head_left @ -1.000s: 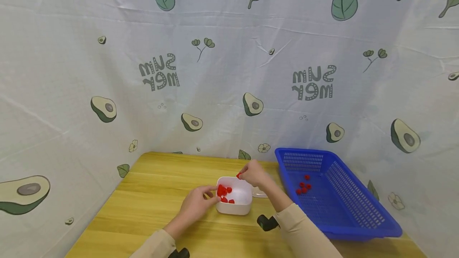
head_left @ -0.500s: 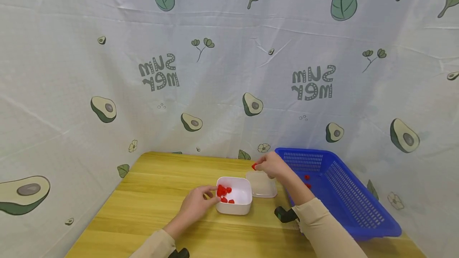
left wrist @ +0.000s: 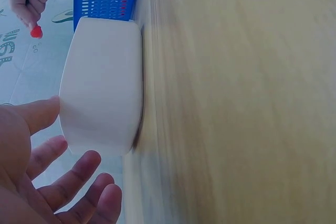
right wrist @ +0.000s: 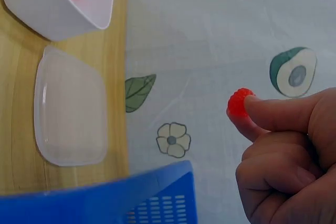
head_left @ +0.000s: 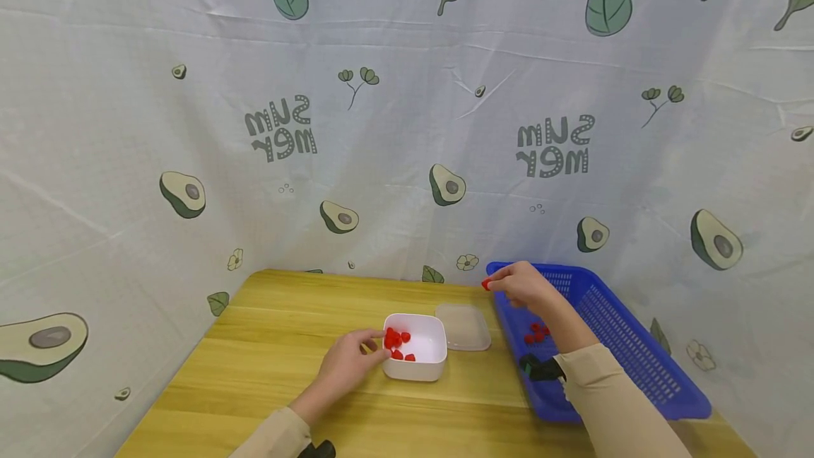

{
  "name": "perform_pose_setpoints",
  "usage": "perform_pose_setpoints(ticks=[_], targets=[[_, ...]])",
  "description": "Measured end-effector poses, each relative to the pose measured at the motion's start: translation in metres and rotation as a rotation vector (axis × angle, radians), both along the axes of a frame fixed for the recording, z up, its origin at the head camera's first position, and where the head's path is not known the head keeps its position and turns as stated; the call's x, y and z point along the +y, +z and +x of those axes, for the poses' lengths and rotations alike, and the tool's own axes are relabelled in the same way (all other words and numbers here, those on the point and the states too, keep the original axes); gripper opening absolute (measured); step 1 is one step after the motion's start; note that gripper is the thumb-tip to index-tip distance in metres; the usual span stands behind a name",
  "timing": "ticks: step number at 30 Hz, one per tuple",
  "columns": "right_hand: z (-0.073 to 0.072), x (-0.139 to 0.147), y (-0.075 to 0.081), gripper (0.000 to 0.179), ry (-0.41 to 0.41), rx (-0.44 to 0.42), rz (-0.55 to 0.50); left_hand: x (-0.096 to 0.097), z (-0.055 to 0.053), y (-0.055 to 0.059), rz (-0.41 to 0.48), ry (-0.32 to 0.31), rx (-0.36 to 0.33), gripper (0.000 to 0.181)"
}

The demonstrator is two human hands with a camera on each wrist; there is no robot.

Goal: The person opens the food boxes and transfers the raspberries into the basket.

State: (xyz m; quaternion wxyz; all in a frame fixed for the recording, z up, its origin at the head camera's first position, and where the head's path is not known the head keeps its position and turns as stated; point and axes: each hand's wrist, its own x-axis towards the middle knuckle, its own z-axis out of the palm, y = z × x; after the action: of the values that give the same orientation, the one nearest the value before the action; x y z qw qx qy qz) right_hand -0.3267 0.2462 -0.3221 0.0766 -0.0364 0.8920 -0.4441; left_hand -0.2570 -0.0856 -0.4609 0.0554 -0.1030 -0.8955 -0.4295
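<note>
A red raspberry [right wrist: 239, 100] is pinched between thumb and forefinger of my right hand [head_left: 521, 285], over the blue basket's back left corner. The other fingers curl in under it, as the right wrist view shows. My left hand [head_left: 350, 359] rests at the left side of a small white square container [head_left: 416, 370], thumb and forefinger tips touching it near the rim, the other fingers loose and spread in the left wrist view. Several red raspberries [head_left: 396, 338] lie inside the container, mostly along its left side.
A clear plastic lid [head_left: 466, 331] lies flat on the wooden table [head_left: 286, 324] between the container and the blue basket [head_left: 610, 359]. More raspberries [head_left: 535, 334] sit in the basket, partly behind the right forearm. A patterned cloth [head_left: 407, 126] hangs behind the table.
My right hand has moved right with the raspberry, from above the container past the lid to the basket's back left corner. The left hand and container have stayed in place.
</note>
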Motion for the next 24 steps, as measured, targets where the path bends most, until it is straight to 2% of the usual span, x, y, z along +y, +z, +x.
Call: perform_pose_setpoints(ticks=[8,12,16,24], targets=[[-0.004,0.028,0.0,0.036,-0.043,0.008,0.053,0.001,0.001,0.001,-0.002,-0.002,-0.001,0.04],[-0.008,0.043,-0.005,0.036,-0.076,0.007,0.077,0.001,0.001,0.001,-0.003,-0.006,-0.005,0.039],[-0.011,0.058,-0.012,0.036,-0.099,0.001,0.058,0.0,0.002,0.003,0.002,-0.006,-0.011,0.04],[-0.01,0.078,-0.022,0.036,-0.147,-0.033,0.065,0.0,0.002,0.004,0.002,-0.004,-0.01,0.04]])
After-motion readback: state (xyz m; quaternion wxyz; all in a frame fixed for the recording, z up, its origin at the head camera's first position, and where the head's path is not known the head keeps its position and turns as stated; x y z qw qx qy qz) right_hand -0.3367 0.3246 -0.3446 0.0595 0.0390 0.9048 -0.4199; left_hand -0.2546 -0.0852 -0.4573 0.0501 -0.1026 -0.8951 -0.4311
